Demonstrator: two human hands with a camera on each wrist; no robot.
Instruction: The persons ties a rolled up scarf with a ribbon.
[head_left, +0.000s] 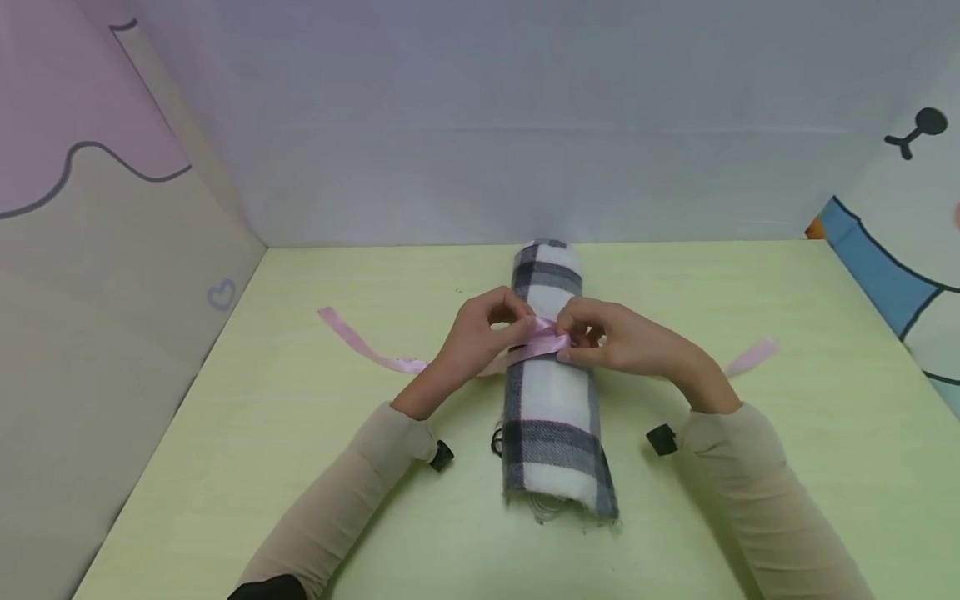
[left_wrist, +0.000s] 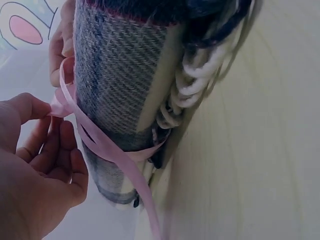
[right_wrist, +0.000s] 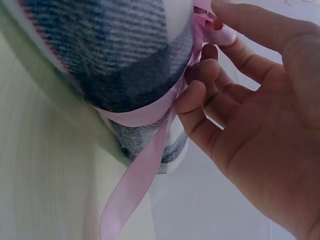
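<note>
A rolled plaid scarf [head_left: 555,400] in grey, black and white lies lengthwise on the table, its fringe at the near end. Round its middle runs a pink satin ribbon [head_left: 536,350], crossed and looped on top. From the left, my left hand [head_left: 483,329] pinches the ribbon between thumb and forefinger; the left wrist view shows this pinch on a pink loop [left_wrist: 62,102]. On the other side my right hand [head_left: 618,333] pinches ribbon too, its fingertips [right_wrist: 192,95] close against the roll in the right wrist view. Part of the knot is hidden behind the fingers.
One loose ribbon tail [head_left: 367,346] trails left over the pale yellow table [head_left: 225,467], the other tail [head_left: 752,357] shows beyond the right wrist. A white back wall [head_left: 525,125] and printed side panels [head_left: 112,333] border the table. Small black pieces [head_left: 662,439] stick out at both cuffs.
</note>
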